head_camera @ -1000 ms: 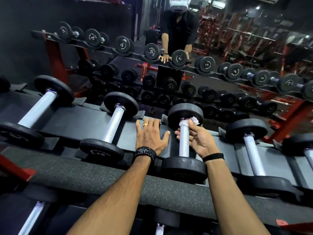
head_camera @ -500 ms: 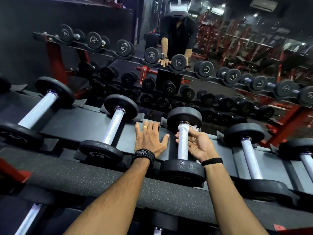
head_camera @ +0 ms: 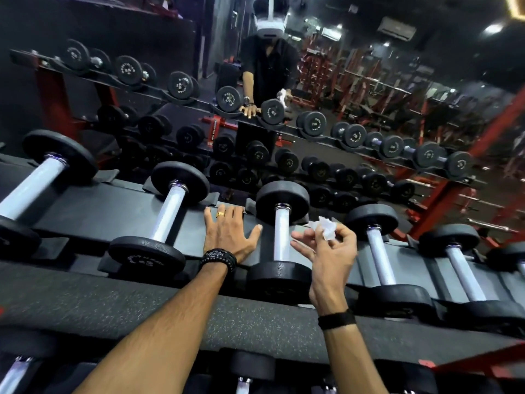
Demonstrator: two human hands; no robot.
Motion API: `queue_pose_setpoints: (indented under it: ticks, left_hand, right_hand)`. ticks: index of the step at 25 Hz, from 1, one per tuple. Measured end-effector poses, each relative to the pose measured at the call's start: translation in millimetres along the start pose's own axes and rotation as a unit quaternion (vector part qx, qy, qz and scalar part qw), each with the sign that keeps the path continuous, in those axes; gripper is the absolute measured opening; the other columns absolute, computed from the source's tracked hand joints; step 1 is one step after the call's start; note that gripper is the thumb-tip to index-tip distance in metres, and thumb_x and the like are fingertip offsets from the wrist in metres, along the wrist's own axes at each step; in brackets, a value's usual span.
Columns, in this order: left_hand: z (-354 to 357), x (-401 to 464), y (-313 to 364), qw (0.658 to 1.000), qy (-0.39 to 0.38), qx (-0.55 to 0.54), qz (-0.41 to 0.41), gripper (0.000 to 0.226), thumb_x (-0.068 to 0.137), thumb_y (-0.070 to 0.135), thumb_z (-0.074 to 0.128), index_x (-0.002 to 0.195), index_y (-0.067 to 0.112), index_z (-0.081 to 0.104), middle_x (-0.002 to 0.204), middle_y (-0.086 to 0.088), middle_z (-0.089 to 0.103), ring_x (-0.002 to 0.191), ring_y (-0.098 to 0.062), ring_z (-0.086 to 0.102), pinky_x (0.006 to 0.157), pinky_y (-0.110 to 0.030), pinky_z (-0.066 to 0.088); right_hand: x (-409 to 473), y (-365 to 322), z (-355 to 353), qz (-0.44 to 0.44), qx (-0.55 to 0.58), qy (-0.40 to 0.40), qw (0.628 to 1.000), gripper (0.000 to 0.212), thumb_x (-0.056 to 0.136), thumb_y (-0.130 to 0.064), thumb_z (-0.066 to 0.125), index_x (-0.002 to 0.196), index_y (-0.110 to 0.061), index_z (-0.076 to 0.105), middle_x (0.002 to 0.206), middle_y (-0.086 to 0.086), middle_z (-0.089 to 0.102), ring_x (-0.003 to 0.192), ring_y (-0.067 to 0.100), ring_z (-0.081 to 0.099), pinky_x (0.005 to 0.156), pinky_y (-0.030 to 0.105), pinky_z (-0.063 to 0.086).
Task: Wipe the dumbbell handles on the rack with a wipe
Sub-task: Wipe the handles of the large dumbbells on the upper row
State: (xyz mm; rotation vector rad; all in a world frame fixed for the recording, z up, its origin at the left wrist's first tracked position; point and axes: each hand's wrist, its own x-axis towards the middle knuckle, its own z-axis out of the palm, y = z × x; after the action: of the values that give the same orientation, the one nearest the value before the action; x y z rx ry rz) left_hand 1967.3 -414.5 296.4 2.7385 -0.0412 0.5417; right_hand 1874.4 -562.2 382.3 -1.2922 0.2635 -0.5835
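Observation:
A dumbbell with black ends and a silver handle lies on the top shelf of the dark rack, straight ahead of me. My left hand rests flat on the rack shelf just left of that handle, fingers spread. My right hand is lifted off the handle, to its right, and pinches a crumpled white wipe between thumb and fingers. The handle is bare now. More silver-handled dumbbells lie on either side, one to the left and one to the right.
A padded speckled rail runs along the front of the rack. A lower shelf holds more dumbbells. A mirror behind the rack reflects a person, the dumbbell rows and red gym machines.
My right hand let go of the dumbbell handle and moved right and up with the wipe. My left hand stayed flat on the shelf. The camera view tilted up slightly.

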Motion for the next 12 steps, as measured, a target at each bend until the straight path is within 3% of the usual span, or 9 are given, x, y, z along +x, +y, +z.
queue_pose_setpoints:
  ticks: [3, 5, 7, 9, 10, 12]
  left_hand:
    - [-3, -3, -3, 0.998, 0.033, -0.049, 0.028, 0.062, 0.082, 0.067, 0.036, 0.112, 0.017, 0.06, 0.115, -0.003, 0.06, 0.115, -0.027, 0.051, 0.108, -0.055, 0.024]
    - [-4, -8, -5, 0.995, 0.024, -0.088, 0.046, 0.062, 0.08, 0.067, 0.037, 0.106, 0.017, 0.063, 0.113, -0.004, 0.06, 0.112, -0.028, 0.052, 0.105, -0.052, 0.027]
    - [-5, -19, -1, 0.99, -0.003, -0.135, 0.033, 0.061, 0.085, 0.064, 0.042, 0.112, 0.016, 0.067, 0.131, -0.007, 0.059, 0.126, -0.029, 0.048, 0.113, -0.05, 0.017]
    - [-3, -34, 9, 0.985, -0.046, -0.164, -0.002, 0.045, 0.099, 0.047, 0.048, 0.123, 0.014, 0.066, 0.148, -0.009, 0.049, 0.14, -0.03, 0.038, 0.118, -0.048, 0.011]
    - [-9, -42, 14, 0.978, -0.081, -0.192, -0.028, 0.042, 0.103, 0.041, 0.044, 0.128, 0.013, 0.064, 0.149, -0.01, 0.048, 0.141, -0.031, 0.038, 0.118, -0.048, 0.015]
    - [-29, -60, 34, 0.939, -0.105, -0.316, -0.09, 0.054, 0.1, 0.05, 0.039, 0.125, 0.009, 0.065, 0.137, -0.018, 0.058, 0.129, -0.037, 0.048, 0.111, -0.046, 0.03]
  right_hand:
    - [-10, -9, -29, -0.03, -0.069, 0.013, 0.997, 0.016, 0.095, 0.005, 0.051, 0.102, -0.009, 0.052, 0.083, 0.014, 0.063, 0.07, 0.025, 0.07, 0.066, 0.041, 0.061]
    - [-20, -21, -59, -0.07, -0.175, 0.029, 0.982, 0.015, 0.09, -0.003, 0.062, 0.092, -0.017, 0.06, 0.081, 0.004, 0.064, 0.07, 0.014, 0.064, 0.071, 0.038, 0.057]
    - [-31, -39, -97, -0.102, -0.228, 0.044, 0.967, 0.01, 0.084, -0.019, 0.073, 0.084, -0.019, 0.063, 0.08, 0.002, 0.064, 0.072, 0.013, 0.058, 0.069, 0.033, 0.051]
    - [-39, -57, -130, -0.095, -0.19, 0.055, 0.976, 0.02, 0.08, -0.021, 0.078, 0.076, -0.015, 0.059, 0.075, 0.008, 0.062, 0.066, 0.015, 0.054, 0.063, 0.032, 0.047]
    - [-42, -65, -141, -0.082, -0.152, 0.049, 0.984, 0.023, 0.081, -0.017, 0.078, 0.074, -0.012, 0.057, 0.072, 0.013, 0.062, 0.062, 0.017, 0.055, 0.06, 0.032, 0.047]
    - [-47, -81, -157, -0.061, -0.088, 0.023, 0.994, 0.024, 0.083, -0.007, 0.075, 0.075, -0.006, 0.053, 0.064, 0.018, 0.057, 0.05, 0.023, 0.057, 0.053, 0.031, 0.047]
